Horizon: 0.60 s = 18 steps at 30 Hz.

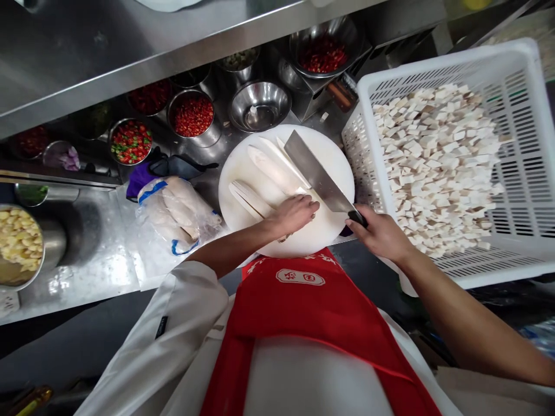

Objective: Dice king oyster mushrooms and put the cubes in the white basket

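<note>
My right hand (381,234) is closed around the black handle of a cleaver (318,173). The wide blade slants up and left over the round white cutting board (234,167), beside pale lengthwise slices. My left hand (297,214) lies over the near end of a king oyster mushroom (271,167), its fingers curled and pressed down; the part beneath them is hidden. Left of that hand rests another mushroom piece (249,199) with a lengthwise cut in it.
A white slotted basket (515,173) of diced mushroom (437,167) stands right. Bagged whole mushrooms (173,211) lie left. Behind the board are a metal bowl (260,107) and chopped red chillies (191,115). A steel shelf edge (173,66) overhangs the back. A pot (54,237) stands far left.
</note>
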Each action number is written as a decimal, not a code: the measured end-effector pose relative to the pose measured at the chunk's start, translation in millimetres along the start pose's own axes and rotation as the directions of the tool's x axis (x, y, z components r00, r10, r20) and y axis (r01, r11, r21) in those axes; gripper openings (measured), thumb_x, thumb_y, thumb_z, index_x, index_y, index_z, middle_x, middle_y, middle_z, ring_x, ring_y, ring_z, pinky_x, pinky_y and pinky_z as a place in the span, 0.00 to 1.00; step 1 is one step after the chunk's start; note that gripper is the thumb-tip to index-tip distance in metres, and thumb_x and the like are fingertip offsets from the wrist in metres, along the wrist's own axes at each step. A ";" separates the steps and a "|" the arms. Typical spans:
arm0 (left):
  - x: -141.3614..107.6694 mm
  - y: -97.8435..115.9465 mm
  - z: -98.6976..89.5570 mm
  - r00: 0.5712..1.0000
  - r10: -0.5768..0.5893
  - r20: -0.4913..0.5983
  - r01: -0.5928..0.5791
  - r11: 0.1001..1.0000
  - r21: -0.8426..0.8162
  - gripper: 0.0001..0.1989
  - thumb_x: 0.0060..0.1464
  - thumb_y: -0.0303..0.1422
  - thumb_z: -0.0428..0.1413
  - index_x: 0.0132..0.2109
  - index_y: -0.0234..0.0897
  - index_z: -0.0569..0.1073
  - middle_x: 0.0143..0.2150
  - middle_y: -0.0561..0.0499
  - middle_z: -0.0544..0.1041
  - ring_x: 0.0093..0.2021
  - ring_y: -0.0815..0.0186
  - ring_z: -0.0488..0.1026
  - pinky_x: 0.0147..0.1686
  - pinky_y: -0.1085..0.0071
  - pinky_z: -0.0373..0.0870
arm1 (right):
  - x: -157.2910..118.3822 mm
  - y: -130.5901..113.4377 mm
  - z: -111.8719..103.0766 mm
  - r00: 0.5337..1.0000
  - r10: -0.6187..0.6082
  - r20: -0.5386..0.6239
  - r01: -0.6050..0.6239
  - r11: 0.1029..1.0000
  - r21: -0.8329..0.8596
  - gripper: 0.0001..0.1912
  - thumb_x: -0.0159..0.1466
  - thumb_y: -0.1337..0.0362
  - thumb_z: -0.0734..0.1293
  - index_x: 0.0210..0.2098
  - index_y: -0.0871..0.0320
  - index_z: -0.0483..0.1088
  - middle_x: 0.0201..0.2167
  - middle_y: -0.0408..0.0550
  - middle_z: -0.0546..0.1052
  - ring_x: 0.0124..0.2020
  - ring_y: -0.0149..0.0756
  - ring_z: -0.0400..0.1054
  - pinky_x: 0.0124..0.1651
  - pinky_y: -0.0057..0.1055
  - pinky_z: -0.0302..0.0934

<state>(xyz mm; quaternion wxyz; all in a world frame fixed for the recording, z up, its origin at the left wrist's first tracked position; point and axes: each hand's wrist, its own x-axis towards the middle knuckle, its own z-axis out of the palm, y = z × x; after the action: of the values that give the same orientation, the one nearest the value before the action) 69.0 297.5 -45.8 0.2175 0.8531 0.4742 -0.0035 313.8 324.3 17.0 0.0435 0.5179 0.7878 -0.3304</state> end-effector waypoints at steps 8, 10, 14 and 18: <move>-2.9 14.5 3.6 0.971 -0.217 0.102 0.221 0.975 -0.024 0.14 0.63 0.39 0.58 0.50 0.33 0.72 0.46 0.42 0.78 0.48 0.56 0.76 0.44 0.65 0.72 | -71.3 3.6 5.8 0.976 0.213 -0.053 -0.196 0.955 0.224 0.25 0.67 0.45 0.61 0.54 0.56 0.68 0.16 0.39 0.70 0.18 0.39 0.68 0.26 0.32 0.60; -6.1 15.6 6.9 0.949 -0.291 0.120 0.298 0.953 -0.044 0.13 0.63 0.37 0.57 0.50 0.34 0.71 0.46 0.44 0.78 0.48 0.57 0.76 0.42 0.66 0.72 | -94.8 5.9 18.4 0.971 0.235 -0.035 -0.217 0.937 0.273 0.24 0.67 0.45 0.61 0.53 0.56 0.68 0.16 0.39 0.70 0.16 0.38 0.66 0.25 0.33 0.61; -7.9 15.8 15.7 0.926 -0.370 0.067 0.375 0.923 -0.089 0.12 0.63 0.39 0.57 0.49 0.36 0.71 0.47 0.44 0.77 0.50 0.57 0.75 0.46 0.66 0.72 | -135.1 9.1 42.7 0.972 0.234 -0.009 -0.219 0.923 0.318 0.23 0.67 0.47 0.60 0.54 0.55 0.67 0.24 0.43 0.77 0.16 0.38 0.67 0.26 0.34 0.63; -10.2 10.9 15.0 0.977 -0.211 0.017 0.211 0.973 -0.094 0.08 0.63 0.30 0.54 0.48 0.37 0.73 0.49 0.45 0.75 0.52 0.59 0.73 0.52 0.66 0.71 | -156.7 14.9 52.8 0.980 0.199 0.029 -0.198 0.933 0.299 0.21 0.70 0.50 0.58 0.57 0.53 0.65 0.26 0.45 0.79 0.20 0.41 0.71 0.28 0.36 0.66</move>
<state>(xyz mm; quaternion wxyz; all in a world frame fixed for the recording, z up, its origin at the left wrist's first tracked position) 75.2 278.6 -53.2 0.2578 0.7867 0.5609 -0.0071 384.0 174.7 33.2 -0.0035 0.5956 0.6722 -0.4399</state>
